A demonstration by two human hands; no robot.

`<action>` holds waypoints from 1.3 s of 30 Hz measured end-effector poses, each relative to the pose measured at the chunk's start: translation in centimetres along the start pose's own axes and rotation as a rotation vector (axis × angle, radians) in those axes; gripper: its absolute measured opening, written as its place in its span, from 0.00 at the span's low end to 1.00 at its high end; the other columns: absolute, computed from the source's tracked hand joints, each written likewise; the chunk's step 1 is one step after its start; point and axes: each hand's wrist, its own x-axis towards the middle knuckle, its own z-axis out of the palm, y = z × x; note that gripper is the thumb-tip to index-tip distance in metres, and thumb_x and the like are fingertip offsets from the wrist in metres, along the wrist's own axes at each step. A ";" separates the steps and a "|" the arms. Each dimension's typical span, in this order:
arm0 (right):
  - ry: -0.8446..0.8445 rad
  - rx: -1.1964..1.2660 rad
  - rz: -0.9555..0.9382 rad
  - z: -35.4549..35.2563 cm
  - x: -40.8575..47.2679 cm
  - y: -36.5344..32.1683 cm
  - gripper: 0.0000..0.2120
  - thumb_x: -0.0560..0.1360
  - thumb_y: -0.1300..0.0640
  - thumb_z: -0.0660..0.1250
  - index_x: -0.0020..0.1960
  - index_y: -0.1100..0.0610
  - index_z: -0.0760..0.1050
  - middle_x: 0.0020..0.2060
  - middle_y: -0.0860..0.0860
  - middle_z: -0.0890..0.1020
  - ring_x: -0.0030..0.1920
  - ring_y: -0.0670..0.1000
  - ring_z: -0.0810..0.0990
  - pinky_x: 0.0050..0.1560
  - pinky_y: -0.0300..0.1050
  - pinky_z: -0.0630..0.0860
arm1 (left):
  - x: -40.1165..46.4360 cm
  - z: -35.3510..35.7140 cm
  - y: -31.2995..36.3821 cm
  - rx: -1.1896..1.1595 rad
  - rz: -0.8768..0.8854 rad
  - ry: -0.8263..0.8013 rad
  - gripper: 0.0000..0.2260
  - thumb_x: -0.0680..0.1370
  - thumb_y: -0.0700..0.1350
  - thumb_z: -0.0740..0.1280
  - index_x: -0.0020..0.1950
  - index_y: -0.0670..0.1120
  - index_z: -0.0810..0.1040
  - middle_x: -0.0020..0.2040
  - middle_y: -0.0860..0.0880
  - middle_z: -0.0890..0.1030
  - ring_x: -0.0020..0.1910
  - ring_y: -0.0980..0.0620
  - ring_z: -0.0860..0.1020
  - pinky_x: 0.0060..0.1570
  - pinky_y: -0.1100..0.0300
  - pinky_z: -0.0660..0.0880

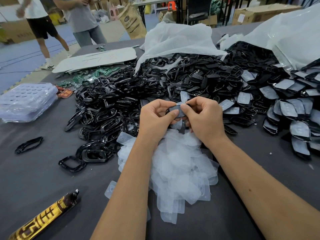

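Far left: a stack of clear trays (26,101) sits at the edge of the surface (52,179), outside my working reach. I judge it is waiting for a later step. Nearer me a brown-and-gold tube (43,217) lies flat, and a lone black frame (28,144) lies apart from the rest.

Left of centre: green circuit boards (86,76), then the big heap of black frames (107,104), poured loose so any one can be taken without sorting.

Centre: my left hand (155,116) pinches the left end of a black shell (174,106), thumb on top and fingers (170,113) curled under. The shell is raised off the surface, between both hands and directly over the heap of clear pads (180,161), which keeps the next pad close. It is small, glossy and dark-rimmed. A clear pad (180,113), milky and translucent, lies across its face.

My right hand (202,116) pinches the other end, thumb pressing the pad down. Bracing both ends likely lets the thumbs seat the soft pad without the shell twisting. I cannot tell whether it is fully seated.

Right: padded shells (290,110) lie overlapped in their own pile, kept apart from the bare parts. A white bag (285,32) slumps open behind them.
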 end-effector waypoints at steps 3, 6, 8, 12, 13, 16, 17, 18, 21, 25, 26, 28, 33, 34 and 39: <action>0.001 -0.009 -0.002 0.0 0.0 0.0 0.07 0.79 0.57 0.73 0.42 0.54 0.82 0.30 0.50 0.84 0.26 0.48 0.82 0.27 0.42 0.76 | 0.1 0.0 0.0 0.004 -0.023 -0.003 0.09 0.74 0.30 0.75 0.49 0.42 0.83 0.43 0.38 0.86 0.36 0.45 0.83 0.39 0.57 0.83; -0.023 0.002 -0.028 -0.1 0.0 -0.2 0.06 0.79 0.58 0.72 0.43 0.56 0.83 0.30 0.51 0.84 0.27 0.52 0.83 0.31 0.49 0.80 | 0.1 -0.2 0.1 -0.058 -0.077 -0.004 0.09 0.73 0.29 0.75 0.48 0.42 0.84 0.42 0.39 0.86 0.34 0.49 0.83 0.36 0.62 0.80; -0.066 0.063 -0.020 -0.3 0.0 -0.2 0.04 0.79 0.61 0.71 0.46 0.56 0.83 0.31 0.52 0.84 0.27 0.53 0.82 0.31 0.51 0.79 | 0.1 -0.3 0.1 -0.111 -0.107 0.007 0.10 0.73 0.28 0.75 0.48 0.42 0.85 0.41 0.40 0.86 0.34 0.49 0.84 0.34 0.65 0.79; -0.072 -0.001 -0.169 -0.3 -0.4 -0.9 0.06 0.79 0.64 0.70 0.53 0.56 0.81 0.35 0.51 0.84 0.34 0.53 0.83 0.39 0.50 0.80 | 0.1 -0.4 0.2 -0.201 -0.153 0.042 0.08 0.74 0.28 0.73 0.50 0.38 0.84 0.38 0.42 0.86 0.32 0.50 0.84 0.33 0.66 0.78; -0.070 -0.041 -0.242 -0.3 -0.6 -1.1 0.07 0.78 0.66 0.70 0.53 0.57 0.83 0.39 0.50 0.84 0.39 0.51 0.83 0.43 0.48 0.80 | 0.1 -0.5 0.3 -0.218 -0.164 0.053 0.08 0.74 0.28 0.73 0.50 0.38 0.84 0.39 0.42 0.86 0.32 0.50 0.84 0.34 0.65 0.79; -0.159 -0.030 -0.300 -0.3 -0.6 -1.5 0.09 0.79 0.67 0.70 0.55 0.59 0.86 0.50 0.53 0.81 0.51 0.50 0.80 0.55 0.41 0.77 | 0.2 -0.9 0.6 -0.294 -0.206 0.093 0.06 0.75 0.29 0.73 0.48 0.38 0.85 0.40 0.41 0.86 0.35 0.48 0.83 0.36 0.66 0.79; -0.216 -0.003 -0.273 -0.3 -0.5 -1.6 0.09 0.79 0.65 0.71 0.57 0.58 0.86 0.53 0.54 0.81 0.53 0.50 0.80 0.58 0.41 0.77 | 0.3 -1.1 0.7 -0.338 -0.229 0.109 0.05 0.76 0.30 0.72 0.47 0.38 0.85 0.40 0.42 0.85 0.37 0.48 0.84 0.35 0.67 0.78; -0.263 0.009 -0.248 -0.3 -0.5 -1.6 0.10 0.79 0.63 0.73 0.59 0.57 0.86 0.56 0.54 0.80 0.55 0.50 0.79 0.59 0.40 0.76 | 0.4 -1.3 0.8 -0.380 -0.249 0.121 0.05 0.76 0.30 0.71 0.46 0.38 0.85 0.40 0.42 0.85 0.37 0.49 0.83 0.35 0.67 0.78; -0.281 -0.034 -0.243 -0.2 -0.5 -1.4 0.13 0.76 0.58 0.77 0.60 0.55 0.86 0.60 0.52 0.78 0.58 0.46 0.77 0.53 0.33 0.71 | 0.5 -1.6 0.9 -0.467 -0.288 0.108 0.05 0.79 0.33 0.70 0.46 0.37 0.85 0.40 0.43 0.83 0.37 0.52 0.81 0.36 0.67 0.78; -0.179 0.017 -0.260 -0.4 -0.2 -0.9 0.08 0.78 0.58 0.75 0.56 0.58 0.87 0.56 0.53 0.79 0.55 0.49 0.79 0.50 0.40 0.74 | 0.5 -1.5 1.3 -0.537 -0.312 -0.001 0.19 0.76 0.51 0.72 0.54 0.34 0.82 0.43 0.40 0.85 0.37 0.51 0.84 0.38 0.66 0.81; -0.158 0.047 -0.241 -0.4 -0.1 -0.8 0.07 0.78 0.59 0.74 0.54 0.59 0.87 0.55 0.53 0.79 0.54 0.49 0.79 0.49 0.41 0.75 | 0.5 -1.5 1.3 -0.535 -0.308 -0.023 0.20 0.76 0.51 0.72 0.55 0.34 0.81 0.43 0.40 0.85 0.38 0.51 0.85 0.39 0.66 0.81; -0.140 0.150 -0.147 -0.5 0.1 -0.6 0.04 0.79 0.61 0.74 0.51 0.60 0.87 0.52 0.51 0.80 0.52 0.47 0.80 0.49 0.42 0.77 | 0.4 -1.2 1.0 -0.469 -0.279 -0.043 0.12 0.80 0.44 0.69 0.54 0.34 0.82 0.42 0.41 0.85 0.39 0.52 0.85 0.41 0.66 0.81; -0.248 0.445 0.105 -1.3 0.7 -0.2 0.06 0.80 0.63 0.71 0.49 0.61 0.86 0.48 0.50 0.82 0.46 0.49 0.79 0.47 0.46 0.75 | 0.1 -0.8 0.7 -0.340 -0.178 -0.065 0.05 0.81 0.35 0.68 0.52 0.39 0.84 0.45 0.44 0.87 0.43 0.53 0.84 0.46 0.63 0.82; -0.297 0.501 0.132 -1.5 0.7 -0.2 0.06 0.80 0.62 0.71 0.49 0.59 0.87 0.48 0.53 0.83 0.46 0.52 0.79 0.46 0.47 0.75 | 0.1 -0.8 0.7 -0.335 -0.164 -0.069 0.05 0.81 0.36 0.69 0.52 0.40 0.85 0.46 0.44 0.87 0.44 0.52 0.84 0.47 0.62 0.82; -0.355 0.619 0.204 -1.4 0.9 -0.1 0.10 0.75 0.58 0.72 0.53 0.56 0.88 0.54 0.63 0.86 0.55 0.59 0.83 0.62 0.60 0.76 | 0.2 -0.3 0.6 -0.309 -0.133 -0.039 0.06 0.82 0.37 0.67 0.50 0.42 0.83 0.45 0.43 0.85 0.44 0.52 0.83 0.48 0.60 0.82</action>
